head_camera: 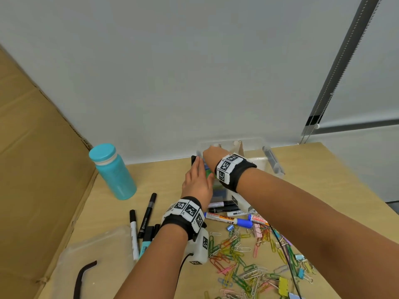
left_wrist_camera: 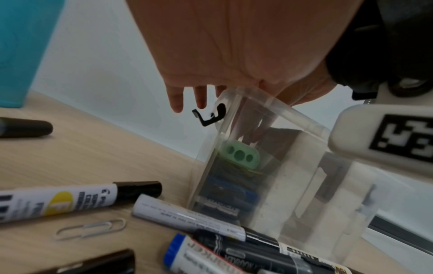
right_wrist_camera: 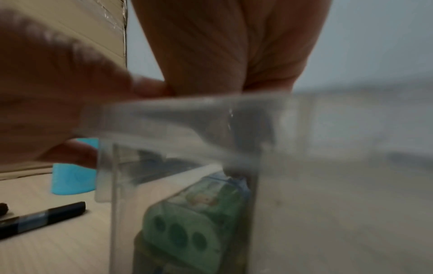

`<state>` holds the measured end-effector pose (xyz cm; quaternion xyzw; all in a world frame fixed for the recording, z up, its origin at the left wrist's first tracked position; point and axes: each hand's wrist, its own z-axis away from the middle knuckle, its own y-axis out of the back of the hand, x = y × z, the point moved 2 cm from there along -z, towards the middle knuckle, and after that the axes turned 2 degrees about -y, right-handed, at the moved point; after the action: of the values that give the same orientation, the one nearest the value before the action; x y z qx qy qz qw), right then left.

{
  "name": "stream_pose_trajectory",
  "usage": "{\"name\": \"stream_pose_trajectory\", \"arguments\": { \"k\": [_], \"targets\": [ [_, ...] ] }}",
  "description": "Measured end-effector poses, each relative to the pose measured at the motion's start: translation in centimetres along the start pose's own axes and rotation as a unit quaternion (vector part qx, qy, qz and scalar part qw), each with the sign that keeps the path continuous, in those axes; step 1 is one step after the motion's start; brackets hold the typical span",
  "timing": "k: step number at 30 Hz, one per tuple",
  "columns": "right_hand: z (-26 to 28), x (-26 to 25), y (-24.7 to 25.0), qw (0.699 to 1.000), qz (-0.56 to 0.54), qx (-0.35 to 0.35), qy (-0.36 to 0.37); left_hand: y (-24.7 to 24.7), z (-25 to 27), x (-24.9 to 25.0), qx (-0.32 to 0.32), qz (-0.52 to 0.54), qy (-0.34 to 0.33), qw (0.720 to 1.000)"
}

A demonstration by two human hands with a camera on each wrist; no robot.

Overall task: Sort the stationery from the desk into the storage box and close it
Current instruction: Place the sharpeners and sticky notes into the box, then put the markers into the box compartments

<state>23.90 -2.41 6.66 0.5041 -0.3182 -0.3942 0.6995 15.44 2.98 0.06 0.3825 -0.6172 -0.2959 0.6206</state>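
Note:
The clear storage box (head_camera: 273, 162) stands at the desk's back edge, lid off. My left hand (head_camera: 197, 180) lies flat along its left wall, fingers (left_wrist_camera: 176, 101) straight beside a black latch (left_wrist_camera: 209, 116). My right hand (head_camera: 212, 153) reaches over the rim into the left compartment. Its fingertips (left_wrist_camera: 256, 128) show through the wall, pointing down; what they hold, if anything, is hidden. A green sharpener (left_wrist_camera: 240, 157) and blue items lie inside that compartment, the sharpener (right_wrist_camera: 185, 231) close below my right palm (right_wrist_camera: 222, 46). Markers (head_camera: 228, 214) lie in front of the box.
Coloured paper clips (head_camera: 237, 255) and binder clips (head_camera: 283, 283) litter the near right. Black markers (head_camera: 148, 214) lie left of my left wrist. A clear lid (head_camera: 92, 255) and a black strip (head_camera: 84, 275) sit near left. A teal bottle (head_camera: 112, 171) stands beside a cardboard sheet (head_camera: 32, 147).

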Motion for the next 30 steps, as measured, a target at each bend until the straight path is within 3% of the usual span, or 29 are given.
{"name": "stream_pose_trajectory", "arguments": {
  "k": [6, 9, 13, 17, 19, 21, 25, 30],
  "targets": [
    [1.7, 0.7, 0.0, 0.999, -0.011, 0.034, 0.002, -0.1, -0.3, -0.1, -0.007, -0.004, 0.007, 1.0],
    [3.1, 1.4, -0.1, 0.992, -0.096, 0.078, 0.013, 0.0, -0.3, -0.1, -0.016, -0.008, 0.008, 1.0],
    [6.8, 2.7, -0.6, 0.958, -0.224, 0.174, 0.034, 1.4, -0.3, -0.1, -0.033, -0.004, 0.005, 0.999],
    [12.2, 4.6, -1.2, 0.898, -0.28, 0.332, 0.07, 4.4, 2.5, 0.1, 0.057, 0.108, -0.003, 0.992],
    [14.1, 6.3, -2.6, 0.896, -0.244, 0.368, 0.049, 4.8, 4.6, 0.3, 0.085, 0.135, -0.032, 0.987],
    [14.9, 8.1, -4.8, 0.916, -0.192, 0.352, 0.012, 3.7, 6.0, 0.4, 0.036, 0.14, -0.057, 0.988],
    [15.6, 11.1, -8.8, 0.949, -0.179, 0.258, -0.027, -0.7, 6.7, 1.1, -0.163, 0.045, -0.055, 0.984],
    [16.0, 13.0, -12.7, 0.987, -0.095, 0.097, -0.088, -4.4, 6.0, 3.5, -0.22, -0.118, -0.072, 0.966]
  ]
}}
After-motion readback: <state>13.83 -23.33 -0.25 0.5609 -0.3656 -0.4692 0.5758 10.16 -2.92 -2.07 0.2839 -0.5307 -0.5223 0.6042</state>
